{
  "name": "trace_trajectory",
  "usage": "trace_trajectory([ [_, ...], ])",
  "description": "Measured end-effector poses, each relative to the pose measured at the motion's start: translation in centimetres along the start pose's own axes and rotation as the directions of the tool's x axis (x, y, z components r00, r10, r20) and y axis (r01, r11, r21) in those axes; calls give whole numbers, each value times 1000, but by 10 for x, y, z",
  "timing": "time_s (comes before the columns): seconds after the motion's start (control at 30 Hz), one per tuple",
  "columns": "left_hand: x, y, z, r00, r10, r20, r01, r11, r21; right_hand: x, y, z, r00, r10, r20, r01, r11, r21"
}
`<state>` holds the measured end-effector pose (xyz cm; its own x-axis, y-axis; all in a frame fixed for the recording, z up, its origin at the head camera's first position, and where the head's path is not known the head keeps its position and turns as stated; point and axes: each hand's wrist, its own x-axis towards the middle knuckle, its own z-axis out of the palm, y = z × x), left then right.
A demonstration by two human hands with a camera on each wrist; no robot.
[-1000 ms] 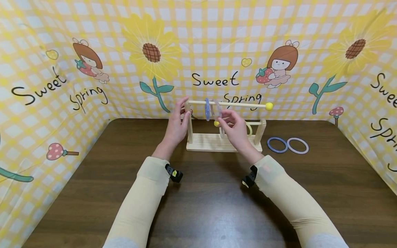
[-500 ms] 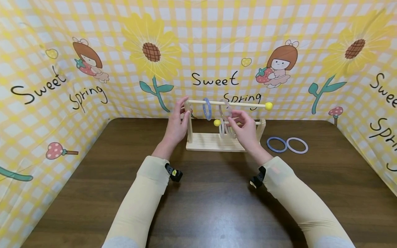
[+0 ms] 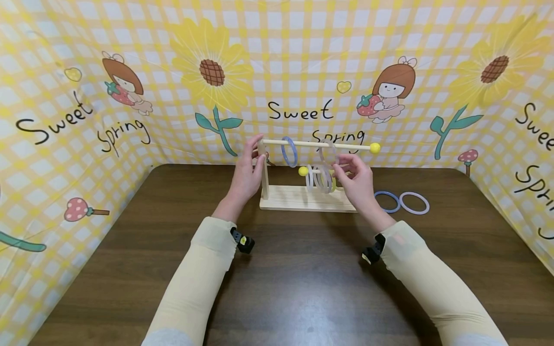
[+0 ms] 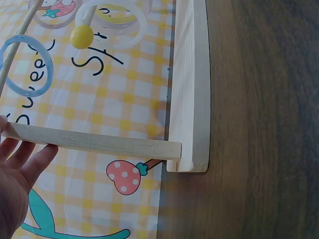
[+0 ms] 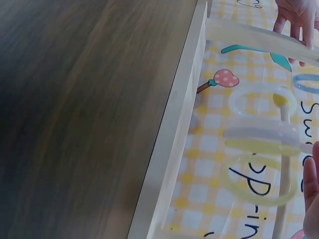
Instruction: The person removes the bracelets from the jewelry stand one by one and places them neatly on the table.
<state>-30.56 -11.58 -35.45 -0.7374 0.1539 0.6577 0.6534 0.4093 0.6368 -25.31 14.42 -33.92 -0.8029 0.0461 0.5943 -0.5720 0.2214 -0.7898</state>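
Observation:
My left hand point(image 3: 247, 178) grips the top of the left post point(image 3: 265, 180) of a wooden ring stand, thumb and fingers on either side. A long upper rod point(image 3: 352, 147) with a yellow ball end runs rightward from that post. On it hangs a translucent blue ring point(image 3: 296, 154), apart from both hands. My right hand point(image 3: 357, 182) pinches a pale translucent ring point(image 3: 321, 154) that hangs around the upper rod. Below, a shorter rod with a yellow ball point(image 3: 303, 171) bears a white ring point(image 3: 309, 179), pale rings and a yellow ring point(image 5: 224, 181).
The stand's flat base point(image 3: 298, 198) rests on the dark wooden table point(image 3: 294, 269). To its right lie a blue ring point(image 3: 398, 204) and a pale purple ring point(image 3: 428, 204), side by side. A checked cloth point(image 3: 277, 72) rises behind. My right hand hides the stand's right post.
My right hand has slid the pale ring rightward along the upper rod, away from the blue ring. The blue ring has swivelled slightly. My left hand stays on the post.

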Motion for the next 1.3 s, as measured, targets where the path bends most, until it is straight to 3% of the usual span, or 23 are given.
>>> trace_trajectory([
  [0.27, 0, 2, 0, 1000, -23, 5, 23, 1000, -3, -2, 3, -17, 1000, 8, -21, -9, 1000, -23],
  [0.9, 0, 2, 0, 999, -37, 3, 37, 999, -2, -3, 18, -46, 992, -48, -118, 55, 997, 54],
  [1.3, 0, -1, 1, 1000, -25, -3, 25, 1000, 3, 1, 49, -65, 985, -63, -164, 65, 998, 8],
])
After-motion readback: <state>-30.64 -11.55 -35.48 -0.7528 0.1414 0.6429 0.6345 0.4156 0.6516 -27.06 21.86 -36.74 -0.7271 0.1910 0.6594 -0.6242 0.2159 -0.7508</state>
